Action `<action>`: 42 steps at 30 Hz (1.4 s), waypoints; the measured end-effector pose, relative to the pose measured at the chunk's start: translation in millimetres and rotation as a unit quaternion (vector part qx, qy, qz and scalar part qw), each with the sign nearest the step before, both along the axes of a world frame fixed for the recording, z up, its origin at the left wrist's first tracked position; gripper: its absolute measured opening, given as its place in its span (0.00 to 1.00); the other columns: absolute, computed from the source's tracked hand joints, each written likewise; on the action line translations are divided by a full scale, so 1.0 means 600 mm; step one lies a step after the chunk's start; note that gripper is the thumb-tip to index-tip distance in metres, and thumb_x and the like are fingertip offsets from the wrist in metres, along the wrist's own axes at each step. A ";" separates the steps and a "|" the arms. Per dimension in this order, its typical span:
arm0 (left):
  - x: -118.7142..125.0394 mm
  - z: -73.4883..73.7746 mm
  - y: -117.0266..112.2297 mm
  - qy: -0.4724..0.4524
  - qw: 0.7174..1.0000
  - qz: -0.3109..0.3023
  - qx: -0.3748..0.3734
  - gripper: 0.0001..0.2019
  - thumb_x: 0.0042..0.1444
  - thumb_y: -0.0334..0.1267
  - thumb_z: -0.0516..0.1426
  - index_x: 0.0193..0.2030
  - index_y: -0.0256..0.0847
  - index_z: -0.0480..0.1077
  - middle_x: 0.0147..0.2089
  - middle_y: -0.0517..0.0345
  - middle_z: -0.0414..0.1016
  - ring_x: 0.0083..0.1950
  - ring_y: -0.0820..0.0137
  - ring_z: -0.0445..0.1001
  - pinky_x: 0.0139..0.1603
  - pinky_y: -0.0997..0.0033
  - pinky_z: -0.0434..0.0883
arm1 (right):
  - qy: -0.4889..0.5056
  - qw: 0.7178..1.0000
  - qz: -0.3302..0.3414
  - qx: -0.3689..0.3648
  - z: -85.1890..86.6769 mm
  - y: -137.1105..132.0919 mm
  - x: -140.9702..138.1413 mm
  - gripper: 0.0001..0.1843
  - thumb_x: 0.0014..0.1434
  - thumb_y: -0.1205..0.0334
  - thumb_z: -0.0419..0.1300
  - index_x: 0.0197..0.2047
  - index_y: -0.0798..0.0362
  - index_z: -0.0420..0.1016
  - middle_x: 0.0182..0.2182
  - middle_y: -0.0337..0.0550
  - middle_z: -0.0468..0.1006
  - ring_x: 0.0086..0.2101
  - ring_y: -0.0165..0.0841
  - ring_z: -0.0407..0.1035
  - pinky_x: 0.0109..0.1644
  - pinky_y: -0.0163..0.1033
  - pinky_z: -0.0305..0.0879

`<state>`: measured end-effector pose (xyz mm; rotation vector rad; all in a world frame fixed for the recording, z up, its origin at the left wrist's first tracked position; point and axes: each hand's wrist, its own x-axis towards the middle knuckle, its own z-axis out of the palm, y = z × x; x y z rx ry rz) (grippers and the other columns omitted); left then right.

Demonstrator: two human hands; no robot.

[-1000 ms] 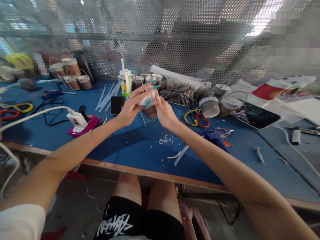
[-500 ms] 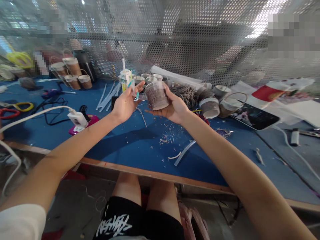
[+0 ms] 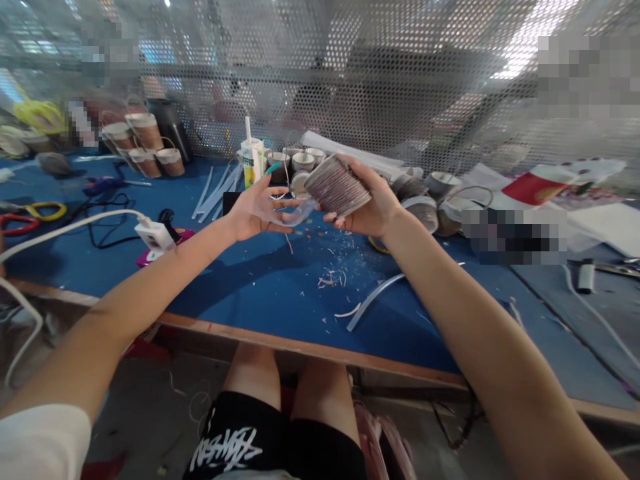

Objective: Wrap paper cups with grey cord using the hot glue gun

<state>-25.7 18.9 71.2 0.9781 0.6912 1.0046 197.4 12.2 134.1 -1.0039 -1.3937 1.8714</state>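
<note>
My right hand grips a small round cup wrapped in brownish cord, tilted above the table. A clear plastic strip runs from the cup's left side to my left hand. My left hand holds that strip across its palm, with several fingers spread. A thin teal piece shows at its upper fingers; what it belongs to is hidden. Behind the hands stand several small grey cups and a white-and-green cartridge with a nozzle.
On the blue table lie scraps and a curved clear strip. Scissors, a white plug with its cable, and brown cups are at left. More cord-wrapped cups stand right. A perforated metal screen rises behind.
The cup has tipped and moved slightly right in my right hand. My left hand has lowered a little, and the clear strip now stretches between it and the cup.
</note>
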 end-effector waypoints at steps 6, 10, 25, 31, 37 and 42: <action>-0.003 -0.014 0.000 -0.050 0.963 -0.260 -0.047 0.45 0.53 0.74 0.48 0.58 0.32 0.66 0.54 0.34 0.79 0.56 0.47 0.78 0.49 0.48 0.78 | -0.028 0.997 0.062 -0.019 0.001 0.009 0.017 0.40 0.66 0.34 0.38 0.53 0.59 0.73 0.27 0.43 0.76 0.20 0.25 0.63 0.20 0.29 0.61; 0.003 -0.015 -0.012 -0.066 0.953 -0.293 -0.038 0.42 0.53 0.72 0.52 0.56 0.33 0.68 0.52 0.38 0.80 0.52 0.50 0.80 0.51 0.48 0.77 | -0.048 0.995 0.088 0.010 -0.004 0.007 0.014 0.38 0.67 0.37 0.38 0.62 0.58 0.67 0.30 0.44 0.77 0.22 0.28 0.66 0.23 0.32 0.66; 0.027 -0.006 -0.040 0.135 0.981 -0.102 0.090 0.05 0.65 0.28 0.56 0.36 0.35 0.69 0.22 0.68 0.62 0.15 0.84 0.58 0.16 0.83 0.60 | -0.053 0.996 0.065 0.024 0.000 0.018 0.025 0.38 0.72 0.39 0.28 0.50 0.58 0.69 0.27 0.46 0.79 0.23 0.31 0.74 0.22 0.30 0.69; 0.027 -0.012 -0.029 0.180 0.962 -0.072 0.193 0.12 0.68 0.37 0.54 0.33 0.37 0.72 0.18 0.68 0.62 0.14 0.84 0.54 0.15 0.81 0.54 | -0.034 0.998 0.044 0.040 0.001 0.019 0.037 0.19 0.72 0.56 0.43 0.44 0.55 0.72 0.29 0.46 0.82 0.26 0.32 0.77 0.23 0.29 0.70; 0.024 -0.009 -0.024 0.211 0.938 -0.022 0.274 0.16 0.67 0.47 0.55 0.32 0.39 0.69 0.16 0.69 0.61 0.14 0.82 0.56 0.16 0.78 0.53 | -0.059 0.995 0.067 0.036 -0.001 0.025 0.041 0.14 0.60 0.68 0.52 0.41 0.61 0.77 0.30 0.48 0.83 0.27 0.30 0.77 0.25 0.27 0.72; 0.021 -0.009 -0.026 0.220 0.920 -0.013 0.325 0.16 0.67 0.48 0.53 0.32 0.39 0.67 0.15 0.69 0.60 0.15 0.81 0.56 0.18 0.78 0.54 | -0.041 0.994 0.089 0.047 0.000 0.028 0.051 0.17 0.50 0.61 0.57 0.40 0.59 0.79 0.28 0.44 0.82 0.27 0.28 0.74 0.24 0.25 0.68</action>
